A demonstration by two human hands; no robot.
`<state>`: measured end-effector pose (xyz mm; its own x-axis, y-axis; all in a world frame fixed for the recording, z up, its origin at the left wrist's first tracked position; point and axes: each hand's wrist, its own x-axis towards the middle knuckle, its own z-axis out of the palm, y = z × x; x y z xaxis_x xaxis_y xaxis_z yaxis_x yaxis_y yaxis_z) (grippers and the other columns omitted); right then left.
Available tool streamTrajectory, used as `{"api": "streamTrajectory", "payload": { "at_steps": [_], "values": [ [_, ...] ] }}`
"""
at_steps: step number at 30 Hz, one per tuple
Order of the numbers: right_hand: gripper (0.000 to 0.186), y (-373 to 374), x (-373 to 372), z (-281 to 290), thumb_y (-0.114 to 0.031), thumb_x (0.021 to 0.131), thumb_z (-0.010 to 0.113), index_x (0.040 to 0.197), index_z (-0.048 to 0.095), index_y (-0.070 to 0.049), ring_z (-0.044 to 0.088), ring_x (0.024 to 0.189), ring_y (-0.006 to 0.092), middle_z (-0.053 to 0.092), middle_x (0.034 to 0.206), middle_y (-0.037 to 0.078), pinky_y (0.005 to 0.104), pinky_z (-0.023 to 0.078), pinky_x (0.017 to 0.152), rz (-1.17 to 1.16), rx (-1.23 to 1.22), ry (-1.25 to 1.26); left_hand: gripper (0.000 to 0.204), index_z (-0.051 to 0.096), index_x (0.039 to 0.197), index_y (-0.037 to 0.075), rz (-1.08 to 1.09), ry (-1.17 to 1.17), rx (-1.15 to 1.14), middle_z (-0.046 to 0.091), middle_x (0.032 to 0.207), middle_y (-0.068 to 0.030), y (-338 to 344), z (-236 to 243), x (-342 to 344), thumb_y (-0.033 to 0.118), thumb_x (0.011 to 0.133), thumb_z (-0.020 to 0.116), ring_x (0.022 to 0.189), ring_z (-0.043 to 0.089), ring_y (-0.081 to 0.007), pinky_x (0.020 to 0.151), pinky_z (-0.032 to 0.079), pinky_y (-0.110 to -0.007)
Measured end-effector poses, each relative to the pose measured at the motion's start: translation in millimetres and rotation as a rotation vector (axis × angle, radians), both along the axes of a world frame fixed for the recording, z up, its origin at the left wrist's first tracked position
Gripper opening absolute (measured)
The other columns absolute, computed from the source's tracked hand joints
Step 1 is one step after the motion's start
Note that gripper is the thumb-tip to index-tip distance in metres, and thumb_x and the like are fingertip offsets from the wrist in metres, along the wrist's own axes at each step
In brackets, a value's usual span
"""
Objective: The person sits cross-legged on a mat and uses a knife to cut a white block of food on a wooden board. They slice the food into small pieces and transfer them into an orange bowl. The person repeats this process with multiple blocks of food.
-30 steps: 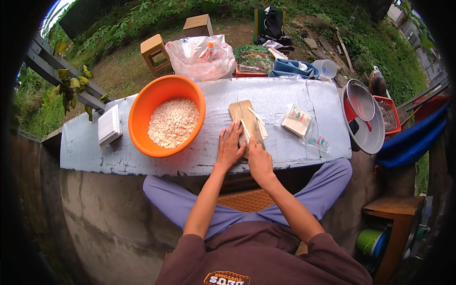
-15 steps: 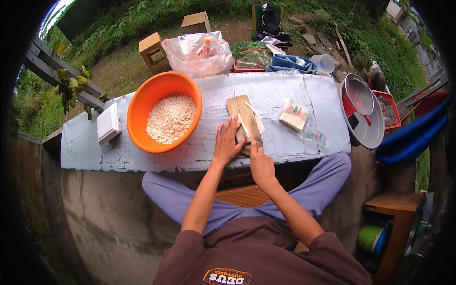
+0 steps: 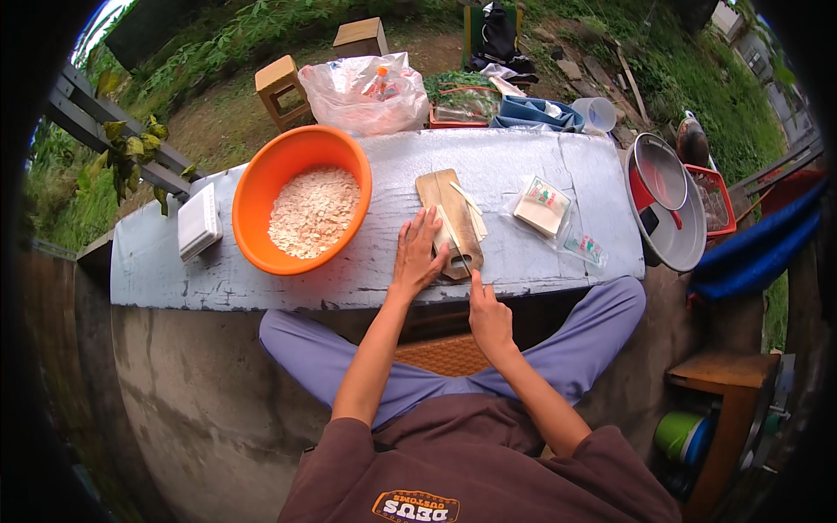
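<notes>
A small wooden cutting board (image 3: pixel 432 186) lies near the front of the table, a slot at its near end. Pale thin dough sheets (image 3: pixel 445 228) rest on it, with narrow cut strips (image 3: pixel 468 199) at their right. My left hand (image 3: pixel 418 253) lies over the left side of the sheets, fingers stretched out and thumb apart. Closed round a knife's handle, my right hand (image 3: pixel 490 321) is at the board's near right corner. The knife (image 3: pixel 462 255) shows its thin blade slanting over the board beside my left thumb; the handle is mostly hidden.
An orange basin (image 3: pixel 246 209) of pale flat pieces stands left, beside a white lidded box (image 3: pixel 200 221). Right of the board lies an opened plastic packet (image 3: pixel 542 207) of sheets. A large metal basin (image 3: pixel 684 248) with a strainer (image 3: pixel 660 170) sits off the table's right end.
My right hand has drawn the knife slightly toward me, and its blade now shows as a thin line. My left hand stays on the sheets.
</notes>
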<state>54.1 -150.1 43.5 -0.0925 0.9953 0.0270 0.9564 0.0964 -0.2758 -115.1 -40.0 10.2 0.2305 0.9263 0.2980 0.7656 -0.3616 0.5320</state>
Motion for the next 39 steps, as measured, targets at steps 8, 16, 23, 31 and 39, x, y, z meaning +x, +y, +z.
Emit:
{"api": "streamTrajectory", "payload": {
  "at_steps": [8,16,23,31,39],
  "values": [
    [0.046,21.8,-8.1,22.7,-0.015,0.099,0.054,0.144,0.047,-0.009,0.069,0.067,0.0394,0.064,0.091,0.016,0.0496,0.057,0.060,-0.025,0.019,0.157,0.044,0.056,0.130,0.001,0.012,-0.131,0.052,0.043,0.155,-0.0177,-1.0,-2.9,-4.7,0.022,0.091,0.063,0.148,0.034,-0.0302,0.122,0.024,-0.046],
    [0.042,67.1,-31.0,26.6,-0.019,0.102,0.051,0.143,0.049,-0.009,0.070,0.075,0.0400,0.065,0.094,0.018,0.0510,0.057,0.066,-0.007,-0.042,0.117,0.042,0.057,0.126,0.001,0.010,-0.107,0.037,0.044,0.154,-0.0179,-2.9,2.2,-2.8,0.021,0.091,0.064,0.148,0.034,-0.0299,0.121,0.024,-0.046],
    [0.053,71.0,-44.4,28.6,-0.011,0.095,0.056,0.147,0.045,-0.007,0.072,0.077,0.0381,0.066,0.101,0.018,0.0494,0.058,0.068,-0.025,-0.098,0.085,0.040,0.057,0.125,0.001,0.011,-0.077,0.040,0.044,0.155,-0.0166,-1.7,-1.2,-2.1,0.021,0.090,0.063,0.149,0.033,-0.0286,0.122,0.023,-0.045],
    [0.049,68.2,-51.5,35.9,-0.015,0.100,0.051,0.147,0.044,-0.006,0.071,0.080,0.0424,0.064,0.100,0.021,0.0530,0.057,0.068,-0.056,-0.110,0.142,0.040,0.057,0.125,0.001,0.024,-0.045,0.038,0.043,0.156,-0.0150,-1.4,-3.1,-1.6,0.021,0.090,0.063,0.149,0.033,-0.0276,0.122,0.023,-0.045],
    [0.047,70.9,-50.5,34.7,-0.015,0.100,0.052,0.146,0.045,-0.005,0.072,0.076,0.0405,0.065,0.098,0.022,0.0504,0.057,0.066,-0.043,-0.085,0.117,0.039,0.057,0.124,0.001,0.019,-0.043,0.057,0.042,0.156,-0.0145,-1.2,-3.3,-1.4,0.021,0.091,0.062,0.149,0.033,-0.0274,0.122,0.023,-0.045]
  ]
}}
